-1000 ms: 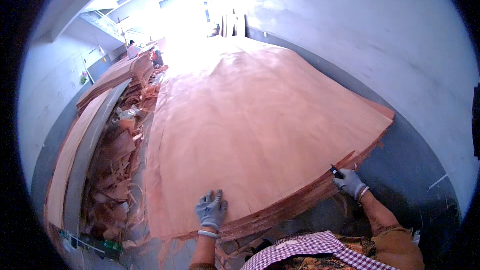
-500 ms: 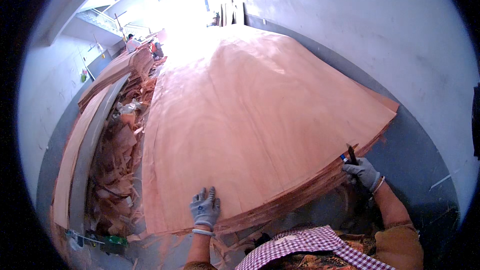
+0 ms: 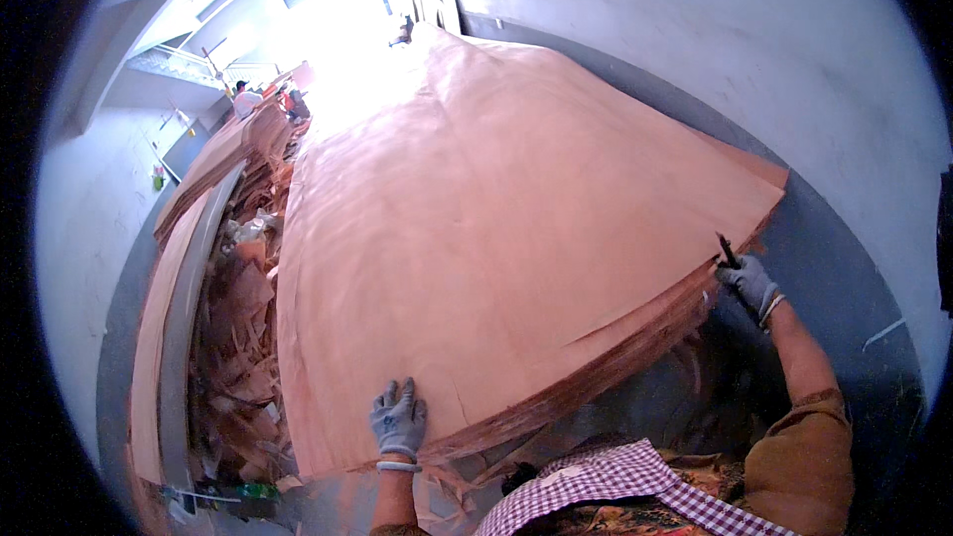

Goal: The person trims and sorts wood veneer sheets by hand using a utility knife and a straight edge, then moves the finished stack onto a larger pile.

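Has carried right gloved hand (image 3: 751,284) farther along the near edge of the wood veneer stack (image 3: 586,357) than half a second ago, closer to the right corner — apparently progress along that edge. Grips a dark slim tool (image 3: 728,250) in curled fingers, knife-like but too small to confirm. Reaches well out forward-right. Rests left gloved hand (image 3: 399,421) palm down — fingers spread, holding nothing — on the top veneer sheet (image 3: 476,208), directly ahead, by the near-left corner.
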The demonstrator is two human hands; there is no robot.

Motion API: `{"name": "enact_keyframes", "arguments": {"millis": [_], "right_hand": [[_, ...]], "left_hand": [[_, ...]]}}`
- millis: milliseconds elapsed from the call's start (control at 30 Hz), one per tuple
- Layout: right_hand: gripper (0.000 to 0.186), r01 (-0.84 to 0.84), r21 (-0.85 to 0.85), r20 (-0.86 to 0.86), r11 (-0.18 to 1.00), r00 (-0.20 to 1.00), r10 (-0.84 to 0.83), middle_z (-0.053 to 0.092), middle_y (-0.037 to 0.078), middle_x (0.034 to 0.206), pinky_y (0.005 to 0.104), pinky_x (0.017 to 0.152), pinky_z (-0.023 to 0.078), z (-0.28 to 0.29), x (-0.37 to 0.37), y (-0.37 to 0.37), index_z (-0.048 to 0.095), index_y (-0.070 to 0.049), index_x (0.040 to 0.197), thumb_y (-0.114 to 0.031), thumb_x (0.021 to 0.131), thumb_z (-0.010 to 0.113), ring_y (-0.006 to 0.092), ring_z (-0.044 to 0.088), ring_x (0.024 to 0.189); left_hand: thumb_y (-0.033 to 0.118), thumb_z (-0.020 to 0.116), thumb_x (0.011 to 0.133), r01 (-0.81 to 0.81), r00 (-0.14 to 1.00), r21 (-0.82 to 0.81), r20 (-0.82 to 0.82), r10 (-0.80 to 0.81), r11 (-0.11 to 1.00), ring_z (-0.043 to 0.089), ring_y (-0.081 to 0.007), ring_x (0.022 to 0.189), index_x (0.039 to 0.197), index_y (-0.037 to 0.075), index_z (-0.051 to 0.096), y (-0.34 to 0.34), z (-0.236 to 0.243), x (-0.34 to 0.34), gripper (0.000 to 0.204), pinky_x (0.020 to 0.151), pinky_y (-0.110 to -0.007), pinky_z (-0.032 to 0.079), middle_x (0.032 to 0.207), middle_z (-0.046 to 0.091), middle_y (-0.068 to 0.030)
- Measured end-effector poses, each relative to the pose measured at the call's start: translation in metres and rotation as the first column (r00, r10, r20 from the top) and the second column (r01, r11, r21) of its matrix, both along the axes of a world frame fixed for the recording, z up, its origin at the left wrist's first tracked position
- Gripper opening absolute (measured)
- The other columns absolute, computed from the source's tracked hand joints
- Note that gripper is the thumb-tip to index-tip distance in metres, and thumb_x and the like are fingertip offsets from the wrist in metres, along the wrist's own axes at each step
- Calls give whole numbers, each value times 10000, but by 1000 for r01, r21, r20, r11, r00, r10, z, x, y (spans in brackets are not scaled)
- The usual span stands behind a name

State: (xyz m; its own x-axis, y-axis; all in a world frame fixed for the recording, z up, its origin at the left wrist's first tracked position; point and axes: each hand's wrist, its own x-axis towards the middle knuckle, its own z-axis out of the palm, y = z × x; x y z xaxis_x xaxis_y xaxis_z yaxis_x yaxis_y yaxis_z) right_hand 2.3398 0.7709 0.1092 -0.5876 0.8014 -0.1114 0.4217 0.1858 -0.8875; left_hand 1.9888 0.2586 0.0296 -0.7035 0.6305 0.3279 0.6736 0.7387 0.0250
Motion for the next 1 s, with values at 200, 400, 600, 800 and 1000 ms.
{"name": "enact_keyframes", "arguments": {"millis": [200,400,600,800,1000], "right_hand": [[227,186,59,145,981,970,-193,495,-12,632,255,478,386,-17,84,54,571,-58,857,-227,745,673,111,469,521],[293,80,282,260,956,953,-156,469,-8,639,286,489,359,-6,119,30,567,-38,817,-317,766,639,83,435,580],[342,79,-301,-37,950,995,-94,582,18,621,234,438,414,-35,65,-25,611,-46,814,-387,814,629,98,535,491],[361,16,-438,-240,899,961,-134,595,41,634,261,425,410,-73,37,-27,600,-44,825,-401,862,561,107,543,499],[401,274,-379,-68,884,944,-322,608,59,732,278,531,451,-109,10,45,613,-4,899,-399,861,561,137,561,607]], "left_hand": [[302,579,789,-35,997,-52,64,38,998,483,-363,1052,1182,153,575,-5,3,-4,419,882,-442,413,1228,508,-178],[280,559,817,31,998,-79,61,-26,996,469,-380,1077,1210,128,549,-1,-14,-13,422,907,-441,399,1242,489,-204],[262,538,831,71,997,-202,51,-62,977,480,-367,1085,1240,90,511,-3,-5,-8,445,922,-436,383,1231,494,-219],[322,575,812,181,983,-117,36,-178,977,467,-387,1102,1237,60,499,24,38,22,505,919,-443,387,1240,481,-223],[424,661,712,520,853,-129,120,-507,844,296,-435,1252,1282,92,447,104,58,104,694,1000,-531,264,1341,368,-217]]}}
